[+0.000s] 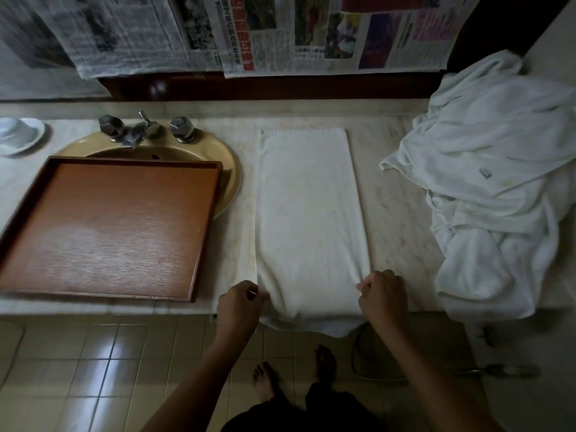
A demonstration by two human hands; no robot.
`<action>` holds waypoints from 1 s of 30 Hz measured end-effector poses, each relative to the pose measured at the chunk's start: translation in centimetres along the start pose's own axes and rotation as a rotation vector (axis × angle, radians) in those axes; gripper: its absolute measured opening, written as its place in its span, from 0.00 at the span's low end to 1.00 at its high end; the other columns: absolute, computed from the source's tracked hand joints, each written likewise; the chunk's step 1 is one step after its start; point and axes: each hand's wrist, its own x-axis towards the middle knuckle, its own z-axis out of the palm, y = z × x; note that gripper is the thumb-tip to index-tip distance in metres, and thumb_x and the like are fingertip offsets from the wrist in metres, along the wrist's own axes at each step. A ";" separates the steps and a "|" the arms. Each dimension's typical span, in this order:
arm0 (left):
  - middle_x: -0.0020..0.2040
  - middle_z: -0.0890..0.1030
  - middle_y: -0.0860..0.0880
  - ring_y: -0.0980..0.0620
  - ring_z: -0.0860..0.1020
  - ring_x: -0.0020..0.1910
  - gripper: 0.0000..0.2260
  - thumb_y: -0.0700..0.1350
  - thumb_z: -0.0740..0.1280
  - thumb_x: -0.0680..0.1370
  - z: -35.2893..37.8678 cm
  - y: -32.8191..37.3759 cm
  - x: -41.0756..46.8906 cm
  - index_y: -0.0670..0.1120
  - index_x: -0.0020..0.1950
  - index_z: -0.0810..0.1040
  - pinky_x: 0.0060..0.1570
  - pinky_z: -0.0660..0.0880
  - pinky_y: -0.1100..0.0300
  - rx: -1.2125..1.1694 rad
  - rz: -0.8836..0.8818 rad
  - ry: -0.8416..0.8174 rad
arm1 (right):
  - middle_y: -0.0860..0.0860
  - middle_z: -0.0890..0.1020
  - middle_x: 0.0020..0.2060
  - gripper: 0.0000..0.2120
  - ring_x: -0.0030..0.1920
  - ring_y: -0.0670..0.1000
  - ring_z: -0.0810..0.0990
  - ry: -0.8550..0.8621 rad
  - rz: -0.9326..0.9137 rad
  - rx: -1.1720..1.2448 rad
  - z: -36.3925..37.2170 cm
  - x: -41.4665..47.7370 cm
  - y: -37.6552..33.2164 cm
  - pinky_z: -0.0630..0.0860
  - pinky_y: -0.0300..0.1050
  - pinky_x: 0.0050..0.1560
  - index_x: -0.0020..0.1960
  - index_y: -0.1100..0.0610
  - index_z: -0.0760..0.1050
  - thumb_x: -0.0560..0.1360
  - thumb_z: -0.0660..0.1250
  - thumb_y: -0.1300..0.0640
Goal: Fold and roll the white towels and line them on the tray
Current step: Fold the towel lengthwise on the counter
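Note:
A white towel [307, 210] lies folded into a long strip on the marble counter, running from the back wall to the front edge, where its near end hangs slightly over. My left hand [240, 304] pinches the strip's near left corner. My right hand [381, 294] grips the near right corner with curled fingers. A brown wooden tray [109, 226] sits to the left of the towel, partly over the sink, with nothing on it. A heap of more white towels [495, 182] is piled at the right end of the counter.
A beige sink [224, 169] with a chrome tap [143, 129] lies behind the tray. A white dish [21, 135] stands at the far left. Newspaper sheets [280, 32] hang on the wall behind. A tiled floor and bare feet [293, 372] show below the counter edge.

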 end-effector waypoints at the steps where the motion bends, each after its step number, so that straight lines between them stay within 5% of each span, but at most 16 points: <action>1: 0.37 0.82 0.55 0.62 0.78 0.34 0.06 0.47 0.75 0.77 -0.1 0.1 0.1 0.46 0.45 0.84 0.27 0.69 0.74 -0.014 -0.021 -0.003 | 0.54 0.79 0.50 0.03 0.52 0.56 0.75 -0.034 -0.003 -0.041 -0.2 0.3 -0.1 0.72 0.49 0.49 0.47 0.54 0.78 0.78 0.70 0.55; 7: 0.30 0.83 0.51 0.59 0.81 0.26 0.08 0.50 0.76 0.76 -0.3 -0.4 0.7 0.46 0.43 0.84 0.27 0.70 0.72 -0.022 -0.082 -0.056 | 0.52 0.77 0.53 0.05 0.57 0.57 0.73 -0.098 0.016 -0.061 -1.3 1.2 0.9 0.68 0.50 0.51 0.46 0.50 0.71 0.80 0.66 0.53; 14: 0.30 0.79 0.52 0.58 0.77 0.30 0.13 0.51 0.74 0.78 -0.2 0.1 1.2 0.45 0.37 0.82 0.24 0.64 0.71 0.089 -0.072 -0.096 | 0.54 0.77 0.52 0.13 0.55 0.57 0.74 0.015 0.021 -0.122 0.3 0.4 1.4 0.71 0.51 0.51 0.51 0.55 0.74 0.80 0.66 0.45; 17: 0.34 0.81 0.52 0.58 0.78 0.30 0.11 0.52 0.73 0.79 -0.3 0.2 1.7 0.45 0.44 0.84 0.25 0.65 0.72 0.079 -0.104 -0.124 | 0.54 0.77 0.50 0.18 0.53 0.57 0.75 0.035 -0.016 -0.181 0.6 0.1 1.4 0.75 0.52 0.50 0.50 0.55 0.75 0.77 0.67 0.39; 21: 0.38 0.85 0.47 0.54 0.81 0.23 0.09 0.49 0.76 0.76 -0.3 0.4 1.8 0.44 0.46 0.81 0.22 0.69 0.71 0.019 -0.136 -0.139 | 0.51 0.77 0.49 0.10 0.53 0.55 0.76 -0.092 -0.046 -0.163 0.3 1.0 0.7 0.71 0.49 0.50 0.48 0.53 0.75 0.80 0.65 0.46; 24: 0.32 0.84 0.47 0.52 0.81 0.24 0.09 0.47 0.77 0.76 -0.3 0.5 1.4 0.43 0.45 0.81 0.22 0.70 0.70 -0.048 -0.142 -0.133 | 0.47 0.76 0.39 0.11 0.45 0.54 0.77 -0.178 0.067 0.151 -0.6 1.9 1.3 0.69 0.46 0.45 0.41 0.51 0.72 0.80 0.68 0.49; 28: 0.39 0.83 0.53 0.51 0.82 0.26 0.12 0.50 0.77 0.75 -0.2 0.1 0.9 0.43 0.42 0.80 0.27 0.75 0.66 -0.073 -0.154 -0.168 | 0.50 0.77 0.42 0.10 0.48 0.57 0.79 -0.077 0.082 0.169 -0.4 1.5 2.5 0.70 0.47 0.45 0.42 0.51 0.73 0.78 0.71 0.52; 30: 0.38 0.82 0.53 0.54 0.81 0.30 0.14 0.56 0.75 0.75 0.0 0.0 0.7 0.46 0.42 0.78 0.29 0.73 0.64 0.113 -0.075 -0.130 | 0.55 0.77 0.48 0.06 0.51 0.60 0.77 0.017 0.084 0.085 0.2 1.1 2.4 0.71 0.50 0.47 0.47 0.54 0.75 0.76 0.72 0.56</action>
